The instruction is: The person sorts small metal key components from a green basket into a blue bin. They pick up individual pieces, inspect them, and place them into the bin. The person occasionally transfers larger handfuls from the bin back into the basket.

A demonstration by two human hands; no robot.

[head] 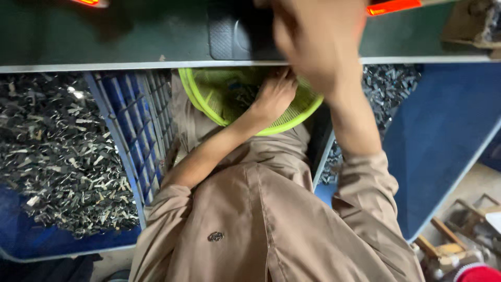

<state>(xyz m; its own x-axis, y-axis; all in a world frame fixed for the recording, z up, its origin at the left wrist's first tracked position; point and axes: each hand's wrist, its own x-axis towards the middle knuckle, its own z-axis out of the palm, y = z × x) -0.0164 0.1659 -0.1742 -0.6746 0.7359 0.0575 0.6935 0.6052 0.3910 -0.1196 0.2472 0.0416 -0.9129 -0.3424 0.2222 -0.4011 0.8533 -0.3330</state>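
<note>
Left hand (275, 94) digs in the green basket (297, 119), grip unclear. Right hand (313, 44) blurred above the dark table (130, 36) edge, grip unreadable; best scoop few clips, steady.

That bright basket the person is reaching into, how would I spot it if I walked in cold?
Start at the long dark green workbench with its pale metal edge. Just beneath that edge, in the person's lap, sits a round yellow-green mesh basket, with the left hand dipped inside. It lies between two blue crates of small dark metal pieces, and it is the only round, bright thing there.
</note>
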